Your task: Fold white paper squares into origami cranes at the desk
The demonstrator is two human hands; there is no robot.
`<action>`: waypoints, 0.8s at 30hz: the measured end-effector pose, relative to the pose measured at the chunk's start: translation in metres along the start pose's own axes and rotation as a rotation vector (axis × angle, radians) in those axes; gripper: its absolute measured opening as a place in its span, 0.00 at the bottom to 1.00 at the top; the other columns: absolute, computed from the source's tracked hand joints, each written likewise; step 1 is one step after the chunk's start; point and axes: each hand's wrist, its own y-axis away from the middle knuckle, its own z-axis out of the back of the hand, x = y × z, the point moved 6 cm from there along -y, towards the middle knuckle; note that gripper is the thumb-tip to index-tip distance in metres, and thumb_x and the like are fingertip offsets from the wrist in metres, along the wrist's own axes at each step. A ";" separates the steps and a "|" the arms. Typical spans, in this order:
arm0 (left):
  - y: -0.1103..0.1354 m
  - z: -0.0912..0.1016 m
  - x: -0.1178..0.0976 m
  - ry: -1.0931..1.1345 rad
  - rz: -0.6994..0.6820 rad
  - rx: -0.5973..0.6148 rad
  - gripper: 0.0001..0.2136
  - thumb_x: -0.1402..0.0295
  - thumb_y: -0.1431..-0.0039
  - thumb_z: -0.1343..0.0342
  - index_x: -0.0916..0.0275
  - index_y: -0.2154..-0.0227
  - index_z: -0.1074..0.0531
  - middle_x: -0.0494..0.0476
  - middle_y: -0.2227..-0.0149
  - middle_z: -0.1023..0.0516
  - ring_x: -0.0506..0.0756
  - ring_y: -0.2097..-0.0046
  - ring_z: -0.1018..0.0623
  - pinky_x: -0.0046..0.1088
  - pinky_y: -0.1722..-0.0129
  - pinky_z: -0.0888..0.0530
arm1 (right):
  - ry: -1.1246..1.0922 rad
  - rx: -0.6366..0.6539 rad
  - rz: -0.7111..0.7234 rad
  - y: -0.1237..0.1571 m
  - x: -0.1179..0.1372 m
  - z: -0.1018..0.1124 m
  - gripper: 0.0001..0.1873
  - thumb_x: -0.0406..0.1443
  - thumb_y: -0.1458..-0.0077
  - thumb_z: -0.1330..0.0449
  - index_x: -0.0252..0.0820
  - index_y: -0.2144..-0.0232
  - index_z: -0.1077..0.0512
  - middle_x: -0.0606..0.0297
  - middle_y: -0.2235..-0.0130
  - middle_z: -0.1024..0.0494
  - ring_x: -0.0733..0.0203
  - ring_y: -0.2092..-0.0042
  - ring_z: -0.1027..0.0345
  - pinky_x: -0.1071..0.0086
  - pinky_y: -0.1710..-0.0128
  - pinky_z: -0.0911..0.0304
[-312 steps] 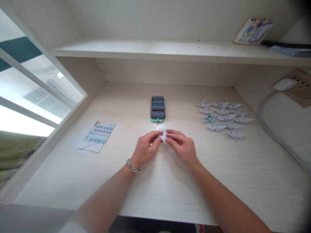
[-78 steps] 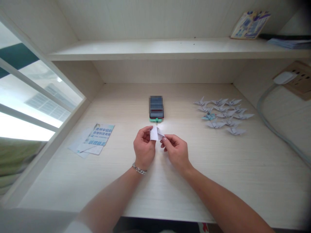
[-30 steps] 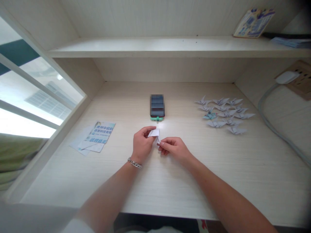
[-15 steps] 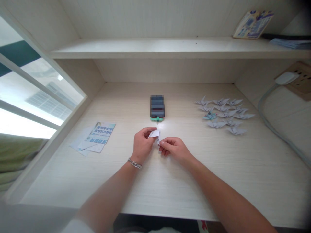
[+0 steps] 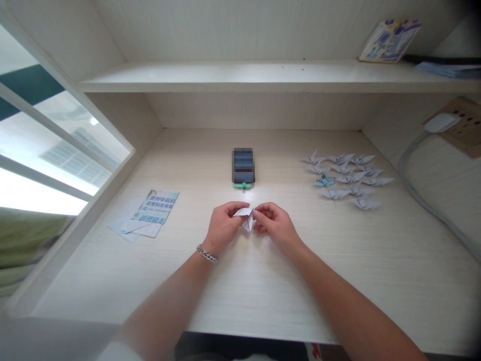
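Both hands meet above the table [image 5: 240, 291] in the head view: left hand [image 5: 222, 228] and right hand [image 5: 277, 228] each pinch one side of a folded white paper [image 5: 247, 217]. It sits squarely between their fingertips (neither hand nearer), its point hanging toward the table, near the phone [image 5: 243, 166] and well apart from the paper cranes [image 5: 345, 178].

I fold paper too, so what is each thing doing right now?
left hand, pinching the small paper.
right hand, pinching it too.
small paper, partly folded, between both hands.
paper cranes, folded, lying on the desk.
phone, lying flat.
leaflets, lying flat, overlapping.
plug, in the socket.
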 end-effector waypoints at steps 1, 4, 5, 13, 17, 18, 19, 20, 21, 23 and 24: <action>0.001 -0.002 -0.001 -0.007 -0.001 0.032 0.11 0.71 0.57 0.41 0.65 0.67 0.24 0.61 0.64 0.22 0.56 0.64 0.24 0.29 0.66 0.28 | -0.019 -0.007 0.012 -0.001 0.001 0.001 0.17 0.44 0.56 0.39 0.39 0.65 0.32 0.67 0.75 0.28 0.65 0.76 0.33 0.72 0.77 0.37; 0.002 -0.008 -0.002 -0.001 -0.007 0.096 0.09 0.70 0.55 0.42 0.65 0.68 0.24 0.61 0.64 0.22 0.56 0.64 0.23 0.29 0.66 0.27 | -0.041 0.015 0.033 -0.002 0.001 0.003 0.16 0.40 0.57 0.38 0.40 0.64 0.31 0.67 0.74 0.27 0.65 0.75 0.33 0.71 0.76 0.36; 0.003 -0.008 -0.002 0.007 -0.006 0.106 0.09 0.70 0.55 0.42 0.65 0.68 0.24 0.61 0.65 0.22 0.56 0.64 0.24 0.29 0.66 0.27 | -0.040 0.011 0.039 -0.002 0.001 0.004 0.15 0.40 0.57 0.38 0.40 0.65 0.30 0.67 0.75 0.27 0.66 0.75 0.34 0.71 0.75 0.37; 0.004 -0.010 0.003 0.073 0.039 0.154 0.12 0.71 0.54 0.42 0.65 0.64 0.29 0.56 0.73 0.24 0.51 0.71 0.25 0.23 0.74 0.30 | -0.034 0.018 0.018 -0.002 0.001 0.007 0.11 0.38 0.59 0.36 0.38 0.71 0.26 0.68 0.79 0.28 0.67 0.77 0.36 0.72 0.77 0.39; 0.004 -0.012 0.000 0.061 0.036 0.216 0.12 0.71 0.56 0.41 0.65 0.65 0.28 0.57 0.71 0.24 0.51 0.71 0.25 0.24 0.74 0.30 | -0.023 0.046 0.024 -0.002 0.002 0.006 0.11 0.36 0.59 0.37 0.38 0.70 0.24 0.68 0.79 0.28 0.68 0.77 0.37 0.72 0.77 0.41; 0.004 -0.012 -0.001 0.063 0.031 0.223 0.12 0.72 0.55 0.41 0.65 0.65 0.29 0.58 0.70 0.24 0.51 0.70 0.25 0.24 0.73 0.30 | -0.025 0.034 0.022 -0.002 0.002 0.006 0.11 0.36 0.59 0.37 0.38 0.70 0.24 0.67 0.78 0.27 0.67 0.77 0.37 0.72 0.76 0.41; 0.004 -0.012 -0.002 0.067 0.027 0.225 0.12 0.72 0.55 0.41 0.65 0.64 0.29 0.58 0.69 0.24 0.51 0.69 0.25 0.24 0.72 0.29 | -0.031 0.015 0.020 -0.002 0.002 0.008 0.11 0.36 0.60 0.37 0.38 0.70 0.24 0.66 0.77 0.26 0.67 0.77 0.37 0.72 0.76 0.41; 0.003 -0.011 -0.003 0.073 0.026 0.222 0.12 0.72 0.55 0.41 0.66 0.64 0.29 0.58 0.68 0.24 0.52 0.69 0.25 0.25 0.71 0.29 | -0.041 -0.004 0.019 -0.003 0.002 0.009 0.11 0.37 0.60 0.37 0.38 0.70 0.23 0.66 0.77 0.26 0.67 0.77 0.37 0.71 0.76 0.41; 0.003 -0.010 -0.003 0.078 0.028 0.218 0.13 0.71 0.54 0.42 0.66 0.63 0.30 0.58 0.68 0.24 0.52 0.68 0.25 0.25 0.70 0.29 | -0.052 -0.015 0.017 -0.003 0.002 0.010 0.12 0.37 0.60 0.37 0.38 0.70 0.23 0.66 0.78 0.26 0.67 0.77 0.37 0.71 0.76 0.41; 0.002 -0.008 -0.002 0.074 0.044 0.222 0.14 0.71 0.54 0.42 0.67 0.62 0.31 0.58 0.69 0.24 0.52 0.68 0.25 0.26 0.69 0.28 | -0.066 -0.008 0.014 -0.003 0.002 0.010 0.12 0.36 0.60 0.37 0.39 0.70 0.23 0.66 0.77 0.26 0.67 0.77 0.37 0.71 0.76 0.41; 0.003 -0.008 -0.001 0.066 0.051 0.231 0.14 0.71 0.54 0.42 0.67 0.61 0.31 0.58 0.69 0.24 0.52 0.69 0.25 0.26 0.69 0.28 | -0.066 0.006 0.012 -0.003 0.002 0.009 0.12 0.35 0.60 0.37 0.39 0.69 0.23 0.65 0.76 0.26 0.67 0.77 0.37 0.71 0.76 0.41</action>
